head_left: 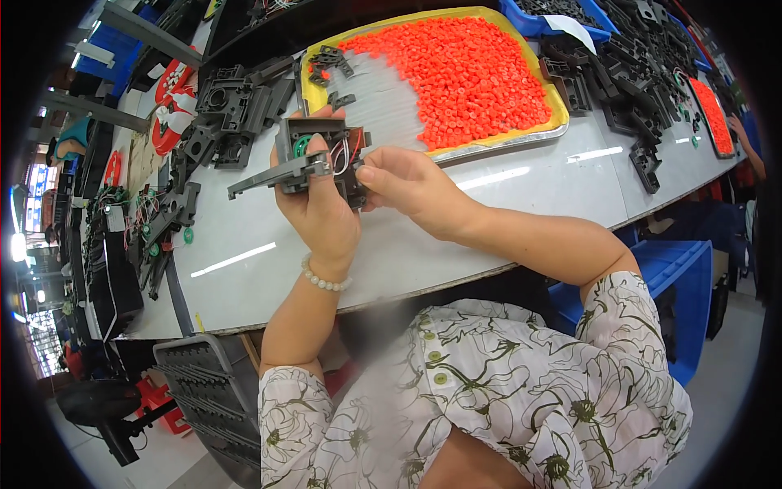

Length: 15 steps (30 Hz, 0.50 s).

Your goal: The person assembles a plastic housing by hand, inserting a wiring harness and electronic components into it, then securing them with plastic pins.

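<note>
Stretching from nine o'clock across to three o'clock, a pale grey workbench (521, 191) carries everything else. At twelve o'clock on it sits a yellow tray (489, 140) with a wide heap of orange-red pellets (464, 69) and a few small black parts (330, 63) at its left end. Heaps of black plastic mouldings (232, 110) lie at ten o'clock, and more black parts (619, 77) spread toward two o'clock beside a blue bin (562, 18) with a white paper slip (570, 28) at its front edge. Another blue crate (680, 281) stands below the bench at four o'clock. Red and white round packs (171, 102) lie at the bench's far left. Just above centre, the left hand (322, 208) is clamped around a black plastic housing (314, 134) with a green ring, red and white wires and a grey lever sticking out toward nine o'clock; it is held above the bench, in front of the tray. The right hand (403, 183) has its fingers curled close together, fingertips pressing on the housing's right side.
</note>
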Each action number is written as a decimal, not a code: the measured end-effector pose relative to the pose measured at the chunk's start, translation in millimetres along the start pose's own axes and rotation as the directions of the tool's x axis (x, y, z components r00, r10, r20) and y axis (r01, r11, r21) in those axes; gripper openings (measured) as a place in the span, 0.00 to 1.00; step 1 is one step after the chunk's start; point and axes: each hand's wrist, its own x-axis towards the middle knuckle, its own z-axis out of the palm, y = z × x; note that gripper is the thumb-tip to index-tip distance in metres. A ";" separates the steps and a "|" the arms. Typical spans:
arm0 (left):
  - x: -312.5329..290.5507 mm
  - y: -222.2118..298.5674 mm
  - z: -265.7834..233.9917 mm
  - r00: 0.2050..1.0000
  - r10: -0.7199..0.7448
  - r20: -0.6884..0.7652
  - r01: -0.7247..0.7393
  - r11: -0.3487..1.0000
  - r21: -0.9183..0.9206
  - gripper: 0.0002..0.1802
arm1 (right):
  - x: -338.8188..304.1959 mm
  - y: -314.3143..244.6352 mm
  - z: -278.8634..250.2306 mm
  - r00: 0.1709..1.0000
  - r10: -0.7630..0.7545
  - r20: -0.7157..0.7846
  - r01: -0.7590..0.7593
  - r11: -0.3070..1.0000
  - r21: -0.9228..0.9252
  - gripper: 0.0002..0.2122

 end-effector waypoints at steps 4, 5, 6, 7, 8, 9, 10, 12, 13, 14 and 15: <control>0.7 0.0 2.1 0.999 0.038 0.033 -0.036 0.998 -0.044 0.20 | -2.1 -3.0 0.5 0.999 0.034 -0.009 -0.034 0.998 0.047 0.10; 0.5 0.2 2.6 0.998 0.051 0.033 -0.050 0.998 -0.044 0.20 | -2.8 -4.1 0.8 1.000 0.017 -0.022 -0.017 1.000 0.014 0.10; 0.4 0.8 2.1 0.998 0.050 0.033 -0.049 0.998 -0.042 0.20 | -3.4 -6.6 0.5 1.000 0.019 -0.021 -0.018 1.000 0.015 0.10; 0.5 1.5 1.1 0.998 0.039 0.043 -0.037 0.999 -0.038 0.20 | -3.7 -10.0 -0.1 0.998 0.069 -0.006 -0.069 0.997 0.024 0.10; 0.7 1.9 0.7 0.998 0.027 0.054 -0.025 0.999 -0.035 0.20 | -3.6 -11.8 -1.0 0.993 0.118 0.008 -0.118 0.992 0.031 0.10; 1.0 1.9 0.5 0.998 0.025 0.054 -0.023 0.999 -0.036 0.20 | -3.1 -11.2 -1.4 0.993 0.119 0.006 -0.119 0.992 0.032 0.10; 1.3 1.8 0.4 0.998 0.013 0.060 -0.010 0.999 -0.049 0.20 | -2.3 -9.9 -1.7 0.990 0.140 0.007 -0.140 0.985 0.104 0.10; 1.1 1.2 0.9 0.998 0.001 0.064 0.003 0.998 -0.062 0.20 | -1.8 -8.3 -3.2 0.987 0.161 0.010 -0.161 0.971 0.175 0.10; 0.8 0.6 1.3 0.998 0.011 0.056 -0.009 0.999 -0.043 0.20 | -2.0 -7.6 -4.5 0.992 0.128 0.005 -0.128 0.986 0.104 0.10; 0.7 -0.2 1.7 0.999 0.021 0.049 -0.020 1.000 -0.023 0.19 | -2.2 -6.8 -5.5 0.996 0.095 0.002 -0.095 0.995 0.033 0.10; 0.9 -0.8 1.4 0.999 0.019 0.050 -0.018 1.000 -0.024 0.19 | -2.2 -5.7 -5.6 0.995 0.095 0.001 -0.095 0.995 0.033 0.10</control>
